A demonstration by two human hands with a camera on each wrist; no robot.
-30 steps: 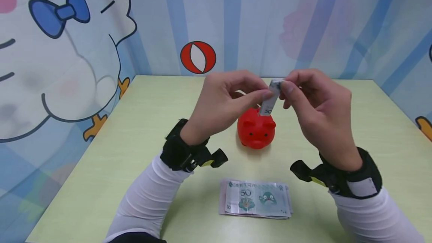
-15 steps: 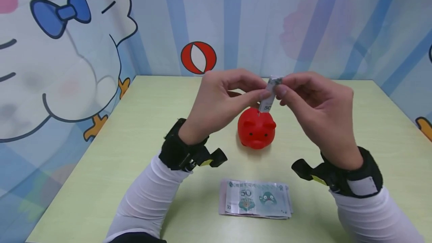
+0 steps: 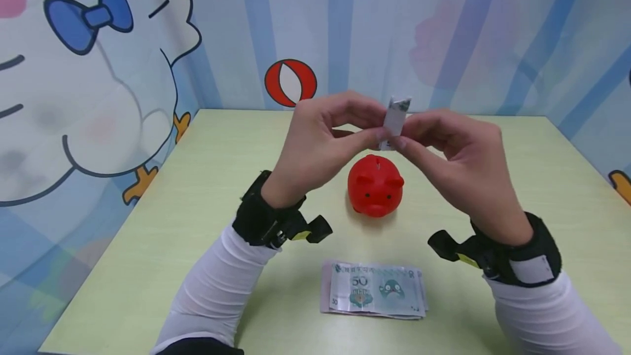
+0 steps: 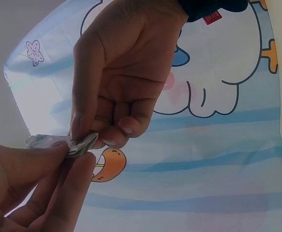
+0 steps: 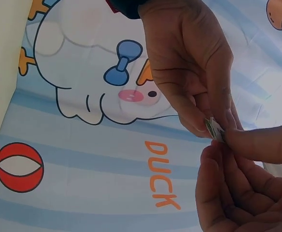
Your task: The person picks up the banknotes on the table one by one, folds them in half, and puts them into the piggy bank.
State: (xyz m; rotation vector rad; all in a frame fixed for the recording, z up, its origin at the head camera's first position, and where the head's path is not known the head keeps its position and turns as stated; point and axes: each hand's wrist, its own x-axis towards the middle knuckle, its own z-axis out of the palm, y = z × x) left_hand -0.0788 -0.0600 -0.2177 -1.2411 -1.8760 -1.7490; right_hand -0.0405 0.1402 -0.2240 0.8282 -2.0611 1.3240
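Observation:
A small folded banknote [image 3: 396,115] is pinched between both hands, above and behind the red piggy bank [image 3: 376,193]. My left hand [image 3: 330,144] holds its lower left side between thumb and fingertips. From the other side, my right hand [image 3: 460,163] grips the lower end with thumb and index finger, the top end sticking up free. In the left wrist view, the folded layers of the note [image 4: 85,145] show at its edge between the fingertips. The right wrist view shows only a small end of the note [image 5: 214,129], the rest covered by fingers.
A stack of banknotes [image 3: 377,289], a 50 on top, lies on the pale yellow table [image 3: 197,223] in front of the piggy bank. Cartoon-printed sheeting [image 3: 374,32] stands behind the table and along its sides. Black camera straps are on both wrists.
The folded note has risen slightly, clearing the piggy bank's top in the head view. My right fingers have slid down from its upper end to its lower end.

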